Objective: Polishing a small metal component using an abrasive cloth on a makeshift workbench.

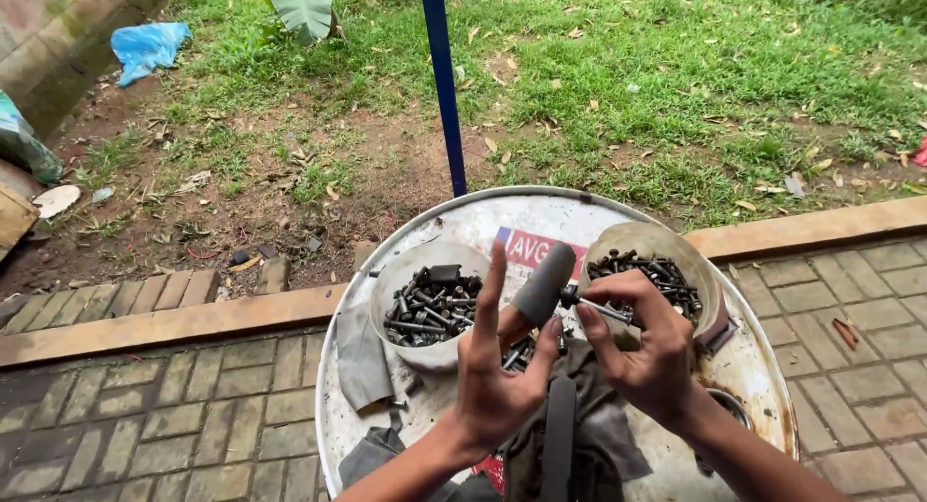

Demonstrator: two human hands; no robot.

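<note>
On the round white drum top (386, 434), going left to right, we see a grey rag (359, 362) by the left bowl (396, 280) full of dark bolts, then our left hand (497, 376) with index finger raised straight and the other fingers and thumb pinched on a grey rubber grip (544, 282) tilted up toward the right. Just right of it, our right hand (649, 352) has its fingers curled tight on a thin metal bolt (599, 310) whose dark end meets the grip's lower end, held in the air over a dark cloth (603, 430). Behind that hand sits the right bowl (632, 239) of bolts, and a blue pole (442, 77) stands on the grass beyond.
</note>
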